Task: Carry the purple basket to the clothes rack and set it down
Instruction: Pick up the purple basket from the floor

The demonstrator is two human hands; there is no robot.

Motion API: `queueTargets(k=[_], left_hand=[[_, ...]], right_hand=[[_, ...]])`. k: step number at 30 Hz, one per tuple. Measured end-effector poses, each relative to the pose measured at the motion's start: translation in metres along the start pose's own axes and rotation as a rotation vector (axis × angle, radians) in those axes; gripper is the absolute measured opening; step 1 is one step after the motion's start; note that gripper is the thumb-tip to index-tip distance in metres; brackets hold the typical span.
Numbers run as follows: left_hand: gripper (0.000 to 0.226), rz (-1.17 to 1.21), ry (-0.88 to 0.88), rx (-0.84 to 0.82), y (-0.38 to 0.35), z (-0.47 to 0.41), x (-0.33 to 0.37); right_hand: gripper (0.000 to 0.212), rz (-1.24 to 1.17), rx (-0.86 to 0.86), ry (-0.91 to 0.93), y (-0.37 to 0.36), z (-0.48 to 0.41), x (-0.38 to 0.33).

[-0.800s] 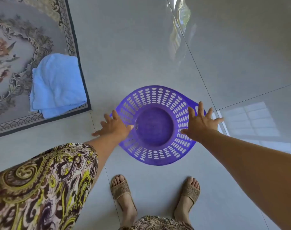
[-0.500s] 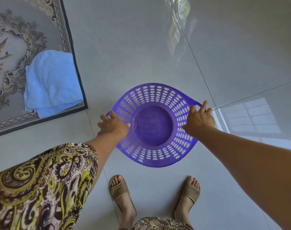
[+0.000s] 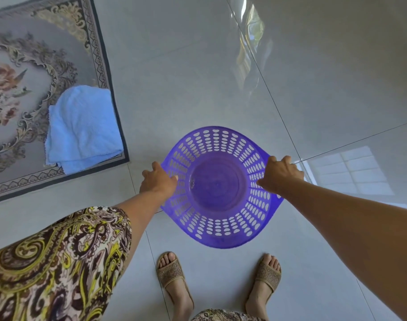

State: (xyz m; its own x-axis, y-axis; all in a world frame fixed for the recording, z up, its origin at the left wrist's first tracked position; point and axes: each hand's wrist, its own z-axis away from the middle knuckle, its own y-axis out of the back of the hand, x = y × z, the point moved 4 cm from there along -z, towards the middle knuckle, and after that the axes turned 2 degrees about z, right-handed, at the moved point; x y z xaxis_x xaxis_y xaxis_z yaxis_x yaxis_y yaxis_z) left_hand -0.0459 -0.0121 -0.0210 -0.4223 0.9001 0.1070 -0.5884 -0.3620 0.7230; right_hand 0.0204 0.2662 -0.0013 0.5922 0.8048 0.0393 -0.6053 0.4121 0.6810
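- The purple basket is on the tiled floor, or barely off it, just beyond the person's sandalled feet; whether it has left the floor cannot be told from above.
- The left hand is curled around the left edge of the rim and the right hand around the right edge, both closed on it.
- Gripping opposite sides looks chosen to keep the wide, shallow basket level and balanced for lifting and carrying.
- The basket holds nothing: its solid round bottom shows bare, and the slotted walls let the floor show through.
- A folded light-blue towel lies to the left on the near corner of a patterned rug, well apart from the basket.
- No clothes rack is in view, so the carrying appears to be just beginning and the setting-down is not yet done.
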Motion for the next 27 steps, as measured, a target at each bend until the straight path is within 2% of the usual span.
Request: queueTargets(k=[11, 18, 27], left_hand=[[0.059, 0.082, -0.043, 0.020, 0.081, 0.047, -0.006], [0.046, 0.075, -0.128, 0.074, 0.162, 0.097, -0.008], [0.046, 0.200, -0.120, 0.090, 0.283, 0.168, -0.016]], right_hand=[[0.070, -0.020, 0.051, 0.026, 0.071, 0.071, -0.014], [0.068, -0.060, 0.074, 0.046, 0.129, 0.140, -0.024], [0.060, -0.173, 0.118, 0.132, 0.208, 0.234, -0.049]])
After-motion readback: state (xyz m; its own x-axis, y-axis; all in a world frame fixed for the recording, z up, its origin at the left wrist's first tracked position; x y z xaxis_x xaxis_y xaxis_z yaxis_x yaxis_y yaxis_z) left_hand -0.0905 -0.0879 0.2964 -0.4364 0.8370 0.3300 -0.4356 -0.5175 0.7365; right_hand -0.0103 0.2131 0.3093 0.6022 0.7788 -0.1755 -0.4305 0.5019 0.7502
